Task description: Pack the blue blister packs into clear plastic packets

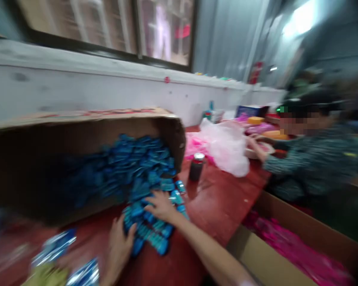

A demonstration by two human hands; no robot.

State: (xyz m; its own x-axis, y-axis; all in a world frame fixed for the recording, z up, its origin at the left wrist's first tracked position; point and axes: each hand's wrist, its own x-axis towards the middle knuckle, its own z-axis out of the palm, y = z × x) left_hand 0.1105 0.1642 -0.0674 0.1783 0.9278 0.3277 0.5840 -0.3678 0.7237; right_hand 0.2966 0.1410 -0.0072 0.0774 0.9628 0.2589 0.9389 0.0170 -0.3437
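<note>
A heap of small blue pieces (137, 167) spills from a cardboard box (107, 115) lying on its side, out onto the red table. My right hand (161, 206) rests on top of the spilled pieces, its fingers spread. To the left, my left hand (121, 238) lies along the edge of the same pile, thumb apart from the fingers. Neither hand visibly grips a piece. Motion blur hides the exact kind of the blue pieces.
A dark jar with a silver lid (197, 166) stands right of the pile. Behind it lies a white plastic bag (226, 147). Blue-silver packets (85, 272) are at lower left. A co-worker (313, 151) sits at right, beside an open carton (286, 242) of pink pieces.
</note>
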